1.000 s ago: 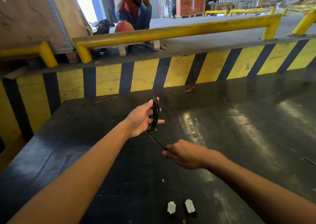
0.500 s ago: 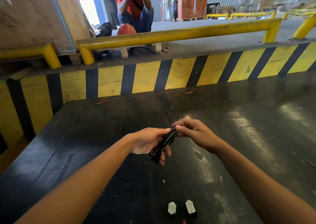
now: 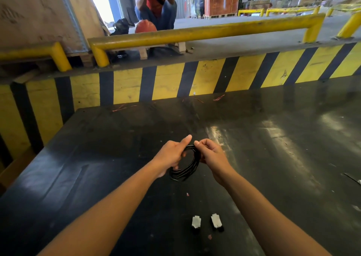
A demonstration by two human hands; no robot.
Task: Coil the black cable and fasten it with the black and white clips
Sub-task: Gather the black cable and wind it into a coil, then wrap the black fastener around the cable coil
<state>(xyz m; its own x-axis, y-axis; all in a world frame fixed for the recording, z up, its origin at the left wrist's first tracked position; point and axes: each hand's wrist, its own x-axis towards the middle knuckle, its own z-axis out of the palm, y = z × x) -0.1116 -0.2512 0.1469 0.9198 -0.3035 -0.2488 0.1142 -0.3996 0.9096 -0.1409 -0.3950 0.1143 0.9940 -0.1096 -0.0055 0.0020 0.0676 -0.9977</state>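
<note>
Since 0.5 s ago, cable coil [image 3: 185, 166] opened rounder btwn hands above worktop [image 3: 293, 158]. Left hand [image 3: 172, 154] grips it, right hand [image 3: 211, 154] fingers pinch top. Keep loops even, tuck end w/o slack; clips [image 3: 207, 221] wait nearer.

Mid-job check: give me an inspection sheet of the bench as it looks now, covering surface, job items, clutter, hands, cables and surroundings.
Surface: black tabletop, glossy, scuffed, with glare patches.
Job's things: coiled black cable held above the table; two black and white clips lie side by side near the front edge, untouched.
Clutter: thin red wire scraps along the far edge; small pink bits below the coil.
Grippers: left hand and right hand both grip the coil.
Cables: no loose tail seen.
Surroundings: yellow and black striped barrier, yellow rail, a crouching person behind an orange hard hat.
</note>
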